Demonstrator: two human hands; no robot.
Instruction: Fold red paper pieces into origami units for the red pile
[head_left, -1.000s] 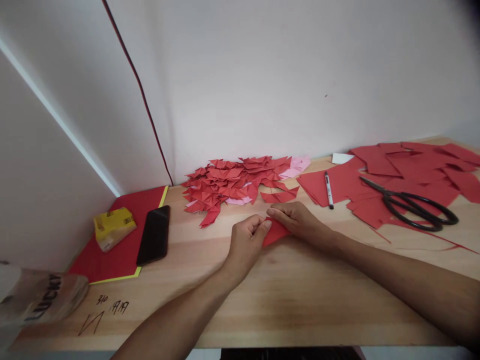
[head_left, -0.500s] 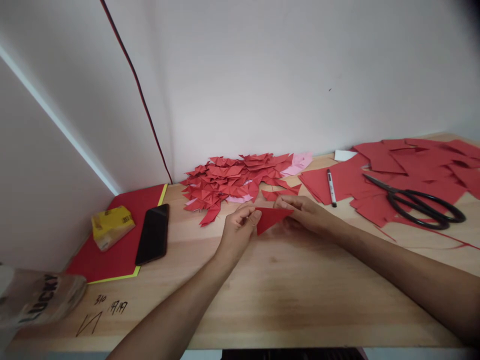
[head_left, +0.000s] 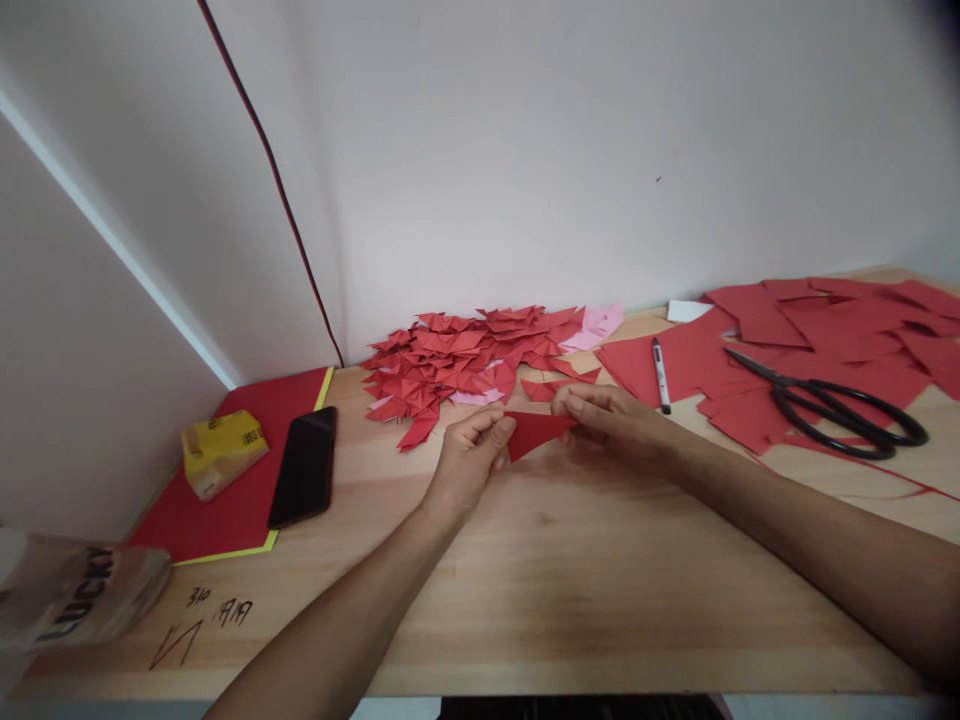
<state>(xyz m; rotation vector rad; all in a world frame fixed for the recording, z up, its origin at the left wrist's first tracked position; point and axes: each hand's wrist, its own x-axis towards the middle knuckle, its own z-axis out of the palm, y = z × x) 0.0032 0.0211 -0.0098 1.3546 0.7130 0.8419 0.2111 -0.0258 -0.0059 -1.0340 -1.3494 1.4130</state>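
Observation:
A piece of red paper [head_left: 534, 434], folded to a triangle, is held above the table between my two hands. My left hand [head_left: 474, 445] pinches its left edge, thumb on top. At the opposite corner, my right hand [head_left: 604, 418] grips the tip between thumb and fingers; part of those fingers is hidden. Just behind the hands lies a heap of folded red paper pieces [head_left: 450, 360], with a few pink ones [head_left: 600, 325] among them. One folded red piece [head_left: 559, 388] rests close behind my right hand.
Loose red paper sheets [head_left: 840, 320] cover the right side, with black-handled scissors [head_left: 832, 405] and a marker pen [head_left: 661, 375] on them. At left, a phone [head_left: 304, 465] and a yellow packet [head_left: 223, 452] lie on red sheets. A clear "LUCKY" container [head_left: 90, 590] stands front left.
Both hands stay on the red paper. My left hand has moved slightly left and the paper has tilted, so its visible face looks narrower.

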